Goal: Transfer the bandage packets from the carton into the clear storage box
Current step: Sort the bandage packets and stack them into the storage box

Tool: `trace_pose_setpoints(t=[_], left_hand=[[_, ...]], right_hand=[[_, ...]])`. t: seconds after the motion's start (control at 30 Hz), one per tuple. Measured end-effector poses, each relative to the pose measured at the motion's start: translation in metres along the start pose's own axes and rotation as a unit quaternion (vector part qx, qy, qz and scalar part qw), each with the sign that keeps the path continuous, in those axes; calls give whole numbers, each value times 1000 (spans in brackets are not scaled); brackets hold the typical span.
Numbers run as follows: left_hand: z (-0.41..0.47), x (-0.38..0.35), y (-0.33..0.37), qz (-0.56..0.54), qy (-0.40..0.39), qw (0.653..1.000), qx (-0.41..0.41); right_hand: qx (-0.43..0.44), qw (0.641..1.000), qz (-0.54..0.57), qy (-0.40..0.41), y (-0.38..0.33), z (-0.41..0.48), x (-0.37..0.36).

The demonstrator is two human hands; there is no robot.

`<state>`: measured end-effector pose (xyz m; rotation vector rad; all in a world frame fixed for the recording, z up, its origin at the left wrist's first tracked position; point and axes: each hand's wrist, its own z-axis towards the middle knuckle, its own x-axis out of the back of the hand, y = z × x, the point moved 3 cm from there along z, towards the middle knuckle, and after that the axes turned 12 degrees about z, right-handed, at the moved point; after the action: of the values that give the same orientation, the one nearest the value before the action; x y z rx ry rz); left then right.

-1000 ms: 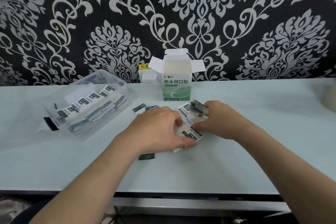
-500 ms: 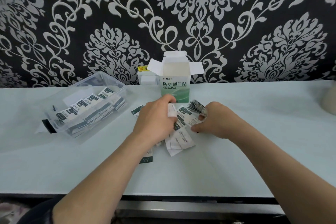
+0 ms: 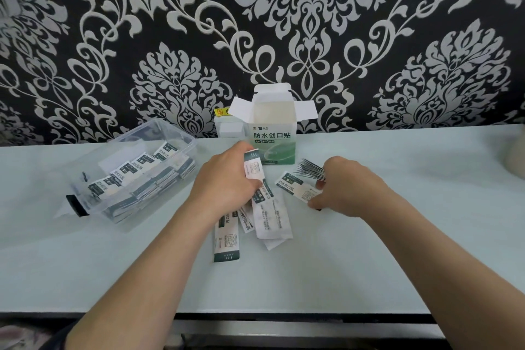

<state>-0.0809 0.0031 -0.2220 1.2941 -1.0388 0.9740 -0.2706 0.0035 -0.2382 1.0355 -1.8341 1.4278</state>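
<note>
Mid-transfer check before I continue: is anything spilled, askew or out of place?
Yes. Several bandage packets lie strewn at mixed angles on the table between the left hand and right hand, outside the clear storage box. The box sits skewed to the table edge.

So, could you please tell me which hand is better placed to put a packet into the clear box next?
Probably the left hand: it grips a packet and is nearer the clear storage box on its left. The right hand, holding a fanned stack, lies farther away.
</note>
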Motion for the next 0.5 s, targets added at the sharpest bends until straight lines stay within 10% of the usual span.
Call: trace_pose_setpoints(t=[0.5], left_hand=[[0,4,-6,-187,-80,979,23]], right_hand=[[1,978,205,-31,6,-2,11]])
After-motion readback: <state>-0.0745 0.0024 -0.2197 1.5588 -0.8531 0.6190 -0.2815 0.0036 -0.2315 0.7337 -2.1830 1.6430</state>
